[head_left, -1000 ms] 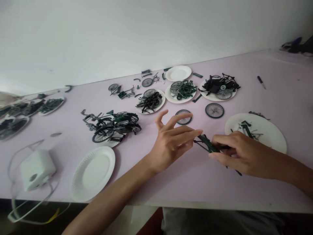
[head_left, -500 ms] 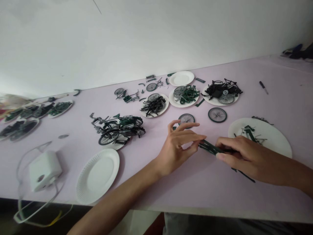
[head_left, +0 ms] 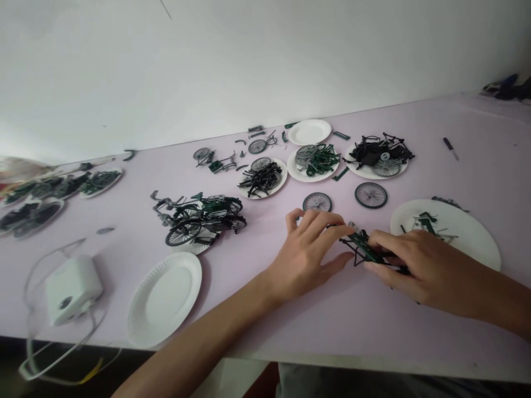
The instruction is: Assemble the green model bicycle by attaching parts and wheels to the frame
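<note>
Hold steady the green toy bicycle frame (head_left: 370, 251), near four o'clock from the view's centre, in the gripping right hand (head_left: 418, 266). With the left hand (head_left: 305, 254), loosely open at nine o'clock of the frame and perhaps touching, support the thin struts (head_left: 355, 258) gently; avoid bending.

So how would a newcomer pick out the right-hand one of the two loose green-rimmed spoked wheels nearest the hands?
On the pale purple table, find the large white plate partly hidden by the right hand. Just past its far left edge lies the round, green-rimmed spoked wheel. Unlike the matching wheel partly behind the left hand, it shows whole.
</note>
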A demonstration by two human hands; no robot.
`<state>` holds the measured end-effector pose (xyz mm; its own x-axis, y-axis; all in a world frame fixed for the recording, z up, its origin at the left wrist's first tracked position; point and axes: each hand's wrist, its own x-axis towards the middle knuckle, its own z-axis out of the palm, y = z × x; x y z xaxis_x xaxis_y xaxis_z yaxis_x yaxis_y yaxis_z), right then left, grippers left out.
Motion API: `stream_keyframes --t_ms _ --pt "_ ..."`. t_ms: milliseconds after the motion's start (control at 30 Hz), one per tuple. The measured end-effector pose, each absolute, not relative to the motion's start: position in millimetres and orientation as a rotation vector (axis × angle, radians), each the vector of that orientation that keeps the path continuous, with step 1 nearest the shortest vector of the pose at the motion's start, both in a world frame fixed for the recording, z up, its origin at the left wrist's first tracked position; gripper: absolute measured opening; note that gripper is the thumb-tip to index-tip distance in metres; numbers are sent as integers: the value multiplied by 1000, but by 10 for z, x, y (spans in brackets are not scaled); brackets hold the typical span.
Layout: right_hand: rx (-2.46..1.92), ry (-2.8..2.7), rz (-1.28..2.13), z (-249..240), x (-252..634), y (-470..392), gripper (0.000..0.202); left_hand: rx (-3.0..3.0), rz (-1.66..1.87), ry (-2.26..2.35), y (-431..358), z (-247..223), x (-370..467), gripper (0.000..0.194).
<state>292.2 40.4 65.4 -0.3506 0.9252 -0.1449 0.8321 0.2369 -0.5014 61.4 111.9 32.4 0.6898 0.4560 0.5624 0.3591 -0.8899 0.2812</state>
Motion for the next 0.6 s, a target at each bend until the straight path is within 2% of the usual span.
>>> stream_keyframes --t_ms 133,233,367,467,600 --pt "-1651 -2337 654 585 2922 390 22 2820 946 539 1105 344 591 22" --pt "-1673 -2337 613 558 2909 386 21 2853 937 478 1093 351 586 27" --pt "-1681 -2381 596 574 2901 388 26 2876 994 511 1113 342 578 5" --pt "-1635 -2417 517 592 2903 390 28 2895 1030 545 1153 339 566 13" --pt "-1605 -2465 423 600 2905 394 34 2828 1009 685 1180 351 573 12"
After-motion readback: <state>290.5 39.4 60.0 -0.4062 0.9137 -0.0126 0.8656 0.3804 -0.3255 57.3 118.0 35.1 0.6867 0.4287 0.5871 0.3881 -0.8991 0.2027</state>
